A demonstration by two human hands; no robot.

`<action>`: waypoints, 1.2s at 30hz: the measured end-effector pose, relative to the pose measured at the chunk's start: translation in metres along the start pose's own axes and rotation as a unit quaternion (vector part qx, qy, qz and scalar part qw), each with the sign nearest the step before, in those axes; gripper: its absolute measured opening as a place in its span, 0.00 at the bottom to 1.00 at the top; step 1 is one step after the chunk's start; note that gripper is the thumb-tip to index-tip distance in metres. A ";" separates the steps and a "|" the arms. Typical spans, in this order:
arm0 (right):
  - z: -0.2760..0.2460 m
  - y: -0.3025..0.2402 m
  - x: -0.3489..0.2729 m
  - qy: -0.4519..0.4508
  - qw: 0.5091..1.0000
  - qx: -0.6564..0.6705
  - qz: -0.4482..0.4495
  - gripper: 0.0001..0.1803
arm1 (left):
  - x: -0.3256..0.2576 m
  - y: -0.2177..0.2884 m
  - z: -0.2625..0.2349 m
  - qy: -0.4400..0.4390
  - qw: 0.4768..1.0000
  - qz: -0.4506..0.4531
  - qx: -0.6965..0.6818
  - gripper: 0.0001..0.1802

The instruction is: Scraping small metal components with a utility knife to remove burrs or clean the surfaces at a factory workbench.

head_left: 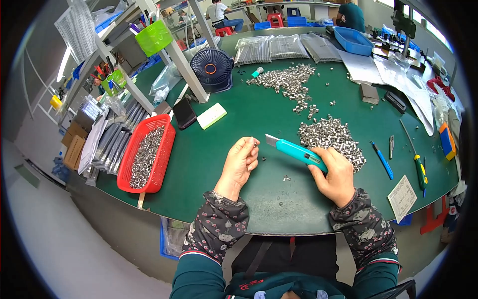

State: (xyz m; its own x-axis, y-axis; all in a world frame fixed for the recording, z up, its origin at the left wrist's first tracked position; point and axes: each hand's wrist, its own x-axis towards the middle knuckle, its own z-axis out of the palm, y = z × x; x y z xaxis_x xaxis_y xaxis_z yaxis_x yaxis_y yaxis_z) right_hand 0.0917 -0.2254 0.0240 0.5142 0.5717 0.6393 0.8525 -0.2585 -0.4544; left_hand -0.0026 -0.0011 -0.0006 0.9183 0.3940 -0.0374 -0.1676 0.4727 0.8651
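Observation:
My right hand (332, 174) is wrapped round a teal utility knife (298, 152), its blade out and pointing left toward my other hand. Between the thumb and fingertips of my left hand (240, 163) is pinched a small metal ring-like part (256, 143), mostly hidden by the fingers. A short gap separates the blade tip from that part. Just beyond my right hand lies a pile of small silvery metal parts (331, 137). A few loose parts (287, 178) and dark scraps rest on the green table (269, 209) between my forearms.
A red basket (165, 149) of metal parts stands at the left, near a black phone (184, 113), a notepad (212, 116) and a fan (212, 69). Farther back spreads another metal pile (284, 82). At right lie a blue pen-like tool (382, 160), a screwdriver (420, 169) and a paper label (402, 198).

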 end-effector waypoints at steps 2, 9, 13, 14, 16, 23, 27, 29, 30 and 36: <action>0.001 -0.001 -0.002 -0.001 1.000 0.007 -0.003 0.16 | 0.000 0.000 0.001 -0.008 0.999 -0.001 -0.051 0.07; 0.002 0.002 -0.002 -0.011 1.000 0.021 0.004 0.15 | -0.001 0.003 0.008 0.032 0.999 -0.007 -0.036 0.06; 0.003 0.005 -0.002 -0.027 0.998 0.055 0.009 0.14 | 0.000 -0.001 0.003 0.007 0.999 -0.004 -0.044 0.08; 0.004 0.005 -0.002 -0.032 0.997 0.074 0.008 0.14 | 0.001 -0.001 0.003 -0.003 0.999 -0.004 -0.044 0.09; 0.004 0.005 -0.002 -0.043 0.996 0.079 0.014 0.14 | 0.001 -0.002 0.003 -0.003 0.999 -0.007 -0.041 0.09; 0.004 0.010 -0.002 -0.092 0.986 0.121 0.071 0.15 | -0.001 0.000 0.010 0.021 1.000 0.006 0.003 0.11; 0.003 0.012 -0.002 -0.106 0.981 0.138 0.087 0.15 | -0.001 -0.001 0.012 0.037 0.998 0.010 0.047 0.13; 0.003 0.011 -0.002 -0.103 0.984 0.127 0.074 0.15 | -0.002 0.000 0.012 0.075 0.995 0.015 0.062 0.14; 0.003 0.012 -0.002 -0.104 0.984 0.127 0.073 0.15 | -0.001 0.000 0.012 0.076 0.995 0.016 0.062 0.14; 0.003 0.010 -0.001 -0.098 0.983 0.135 0.072 0.15 | -0.003 -0.001 0.015 0.070 0.996 0.001 0.060 0.15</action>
State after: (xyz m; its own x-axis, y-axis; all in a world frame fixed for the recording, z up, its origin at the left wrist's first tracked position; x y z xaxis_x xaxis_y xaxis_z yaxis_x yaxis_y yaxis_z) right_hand 0.0993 -0.2265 0.0167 0.5764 0.6910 0.4362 0.7025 -0.1463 -0.6965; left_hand 0.0004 -0.0139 0.0061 0.8576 0.5052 -0.0967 -0.1182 0.3765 0.9188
